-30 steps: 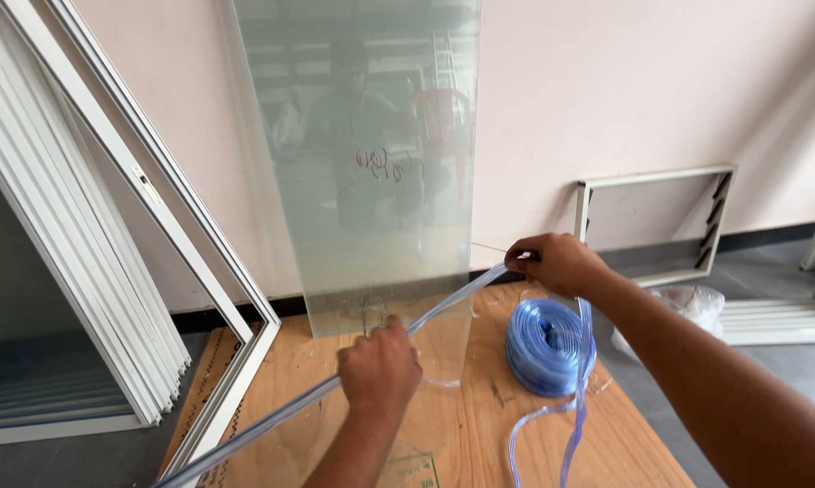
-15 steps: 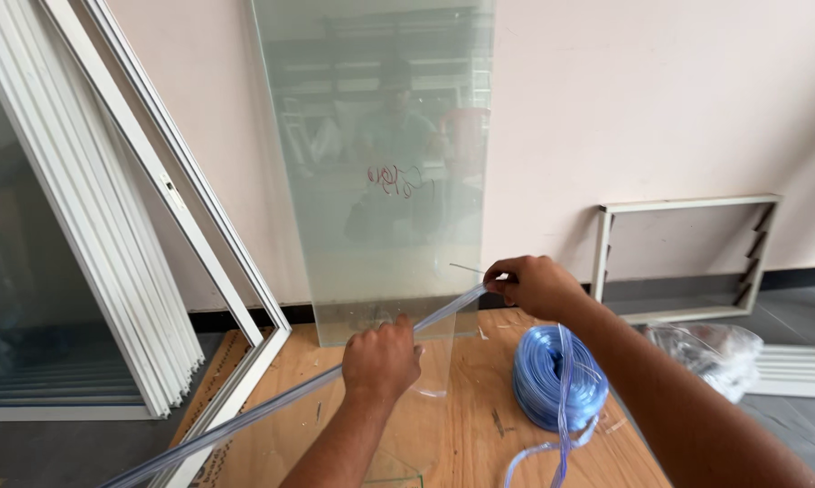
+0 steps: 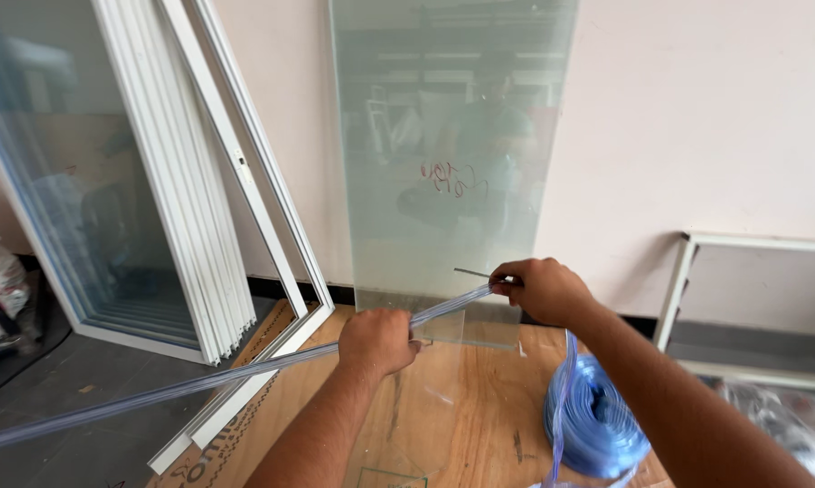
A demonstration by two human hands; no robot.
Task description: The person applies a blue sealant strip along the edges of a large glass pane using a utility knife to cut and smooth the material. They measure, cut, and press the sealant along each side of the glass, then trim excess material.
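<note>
A long translucent blue-grey plastic strip (image 3: 199, 384) runs from the lower left up to the middle. My left hand (image 3: 377, 340) is closed around it partway along. My right hand (image 3: 538, 289) pinches its far end, together with a thin metal pin or tool tip (image 3: 469, 271) that pokes left from the fingers. Both hands are in front of the bottom edge of a tall frosted glass pane (image 3: 448, 154) that leans upright against the wall. The pane stands on a wooden board (image 3: 452, 416).
A coil of blue plastic strip (image 3: 593, 420) lies on the board under my right forearm. White window frames with glass (image 3: 154, 199) lean on the wall at left. Another white frame (image 3: 751, 298) stands at the right, with clear plastic wrap (image 3: 787, 425) beside it.
The view has swung right and come closer. Both hands have stayed on the strip, and my right hand has shifted left, toward the pane's bottom edge.
</note>
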